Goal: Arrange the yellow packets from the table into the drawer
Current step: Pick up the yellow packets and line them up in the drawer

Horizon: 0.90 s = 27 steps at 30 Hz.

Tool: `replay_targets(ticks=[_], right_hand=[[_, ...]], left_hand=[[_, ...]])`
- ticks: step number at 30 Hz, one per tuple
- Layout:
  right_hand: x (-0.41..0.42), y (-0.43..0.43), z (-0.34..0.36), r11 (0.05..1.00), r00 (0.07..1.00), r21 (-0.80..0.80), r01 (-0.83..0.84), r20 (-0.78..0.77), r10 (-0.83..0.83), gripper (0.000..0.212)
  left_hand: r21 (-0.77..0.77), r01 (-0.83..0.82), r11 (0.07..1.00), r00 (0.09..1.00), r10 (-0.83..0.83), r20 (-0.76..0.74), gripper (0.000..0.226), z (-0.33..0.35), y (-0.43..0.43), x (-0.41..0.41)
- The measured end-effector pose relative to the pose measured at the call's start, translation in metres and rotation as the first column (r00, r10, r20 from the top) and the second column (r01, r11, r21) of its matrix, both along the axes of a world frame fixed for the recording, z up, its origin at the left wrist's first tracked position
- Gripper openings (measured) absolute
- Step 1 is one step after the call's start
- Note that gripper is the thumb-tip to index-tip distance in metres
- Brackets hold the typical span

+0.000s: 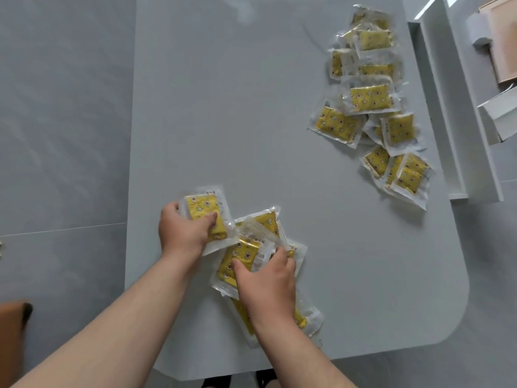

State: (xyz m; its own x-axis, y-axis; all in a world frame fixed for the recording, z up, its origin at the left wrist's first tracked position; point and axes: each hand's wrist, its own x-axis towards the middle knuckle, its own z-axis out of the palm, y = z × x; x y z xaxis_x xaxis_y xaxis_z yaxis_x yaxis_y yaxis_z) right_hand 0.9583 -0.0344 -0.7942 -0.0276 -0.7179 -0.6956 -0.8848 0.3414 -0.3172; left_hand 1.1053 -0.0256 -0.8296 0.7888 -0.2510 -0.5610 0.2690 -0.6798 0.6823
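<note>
Yellow inside clear wrap, printed with small stars and flowers: a near heap [246, 259] of overlapping packets, piled close to the front edge of the grey table [223, 107]. Gripped a single packet [202, 207] lying flat towards the table's front left with the left hand [181, 228], thumb laid across the yellow face, fingers curled round the outer edge. Clutched the top packets of the near heap with the right hand [265, 278], fingers curled over crumpled wrap, thumb pressed on a yellow face. Towards the table's back right, a far pile [372, 102] of the same packets, strewn loosely and trailing forward along the right edge, well apart from both hands. Hard against the table's right side, a long white drawer [430, 107], pulled open. Further right of the table, beige and white boxes [500, 116]. All round the table, grey tiled floor [56, 135]. Off the table's front-left corner, a brown object [14, 345], cut off and too unclear to tell.
</note>
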Motion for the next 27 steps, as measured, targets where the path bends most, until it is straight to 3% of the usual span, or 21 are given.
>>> replay_targets(ticks=[3,6,10,13,14,19,24,27], right_hand=[[0.006,0.000,-0.003,1.000,0.999,-0.007,0.015,-0.034,-0.015,0.102],[0.007,0.000,-0.005,0.999,0.999,-0.034,0.041,0.026,-0.040,0.096],[0.004,-0.003,-0.003,0.980,0.960,-0.014,0.201,0.202,-0.194,0.069],[-0.006,-0.009,0.002,0.948,0.876,0.060,0.314,0.368,-0.313,0.016],[-0.013,-0.012,0.004,0.935,0.846,0.091,0.344,0.401,-0.350,0.009],[-0.073,-0.030,0.019,0.859,0.702,0.305,0.412,0.494,-0.513,0.007],[-0.135,-0.028,0.013,0.909,0.832,0.261,0.325,0.379,-0.406,0.010],[-0.150,-0.015,0.010,0.965,0.931,0.213,0.152,0.296,-0.212,0.015]], left_hand=[[-0.167,-0.155,0.974,0.981,0.132,-0.141,0.033,0.011,0.015,0.011],[-0.250,-0.246,0.936,0.951,0.183,-0.250,0.019,0.024,0.030,0.014],[-0.282,-0.297,0.912,0.923,0.199,-0.329,0.019,0.037,0.047,0.009],[-0.278,-0.291,0.915,0.902,0.167,-0.398,0.019,0.038,0.059,0.004],[-0.279,-0.272,0.921,0.898,0.138,-0.418,0.020,0.038,0.062,0.001],[-0.260,-0.139,0.956,0.911,0.020,-0.412,0.020,0.036,0.069,-0.008],[-0.220,-0.115,0.969,0.896,0.005,-0.444,0.018,0.032,0.072,-0.019],[-0.160,-0.152,0.975,0.879,0.059,-0.474,0.017,0.028,0.084,-0.040]])
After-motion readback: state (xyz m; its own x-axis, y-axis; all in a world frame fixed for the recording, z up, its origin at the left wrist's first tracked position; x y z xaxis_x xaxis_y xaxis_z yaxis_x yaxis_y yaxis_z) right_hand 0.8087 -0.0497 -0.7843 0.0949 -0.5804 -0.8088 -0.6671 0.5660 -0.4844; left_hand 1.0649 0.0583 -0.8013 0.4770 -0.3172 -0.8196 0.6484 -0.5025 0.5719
